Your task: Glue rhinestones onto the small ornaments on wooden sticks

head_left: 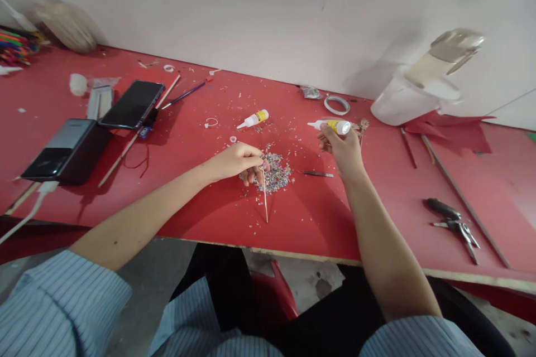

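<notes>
Thin stick (266, 203) and white bottle (334, 125) in your hands

Your left hand (243, 162) pinches the stick near its upper end, beside a heap of small shiny pieces (277, 173) on the red table (314, 223). Your right hand (343, 150) grips the bottle, fingers curled, nozzle leftward. A second bottle (253, 119) lies beyond the heap; tweezers (318, 173) lie just right of the heap.

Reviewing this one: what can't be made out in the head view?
In the head view:
1. The thin stick's upper end: the fingers of the left hand obscure it.
2. The label on the squeeze bottle in the right hand: print too small to read.
3. Single pieces in the pile of bits: too small, partly behind the left hand.
4. The white cable's far end: cut off by the left edge.
</notes>
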The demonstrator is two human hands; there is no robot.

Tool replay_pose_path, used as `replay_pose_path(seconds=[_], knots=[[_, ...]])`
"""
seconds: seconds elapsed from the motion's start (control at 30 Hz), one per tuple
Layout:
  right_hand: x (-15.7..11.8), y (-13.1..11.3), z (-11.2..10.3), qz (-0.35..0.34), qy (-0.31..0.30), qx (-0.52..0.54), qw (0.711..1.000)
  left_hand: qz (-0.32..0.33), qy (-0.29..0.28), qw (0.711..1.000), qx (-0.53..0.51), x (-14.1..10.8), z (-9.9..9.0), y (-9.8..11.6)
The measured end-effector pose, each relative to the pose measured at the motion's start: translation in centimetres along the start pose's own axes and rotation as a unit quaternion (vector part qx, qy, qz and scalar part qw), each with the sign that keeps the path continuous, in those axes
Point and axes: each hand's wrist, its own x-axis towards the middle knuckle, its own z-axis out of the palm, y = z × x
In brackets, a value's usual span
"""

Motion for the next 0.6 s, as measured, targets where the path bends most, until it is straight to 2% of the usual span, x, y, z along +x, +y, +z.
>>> replay_pose_path(seconds=[0.43,0.6], knots=[[0.0,0.0,-0.4,-0.028,-0.017,-0.037,0.999,-0.001,-0.012,1.0,-0.009,-0.1,0.0,0.1],[0.3,0.8,-0.8,-0.051,-0.022,-0.114,0.992,0.002,-0.014,1.0,-0.023,0.0,0.1,-0.2]])
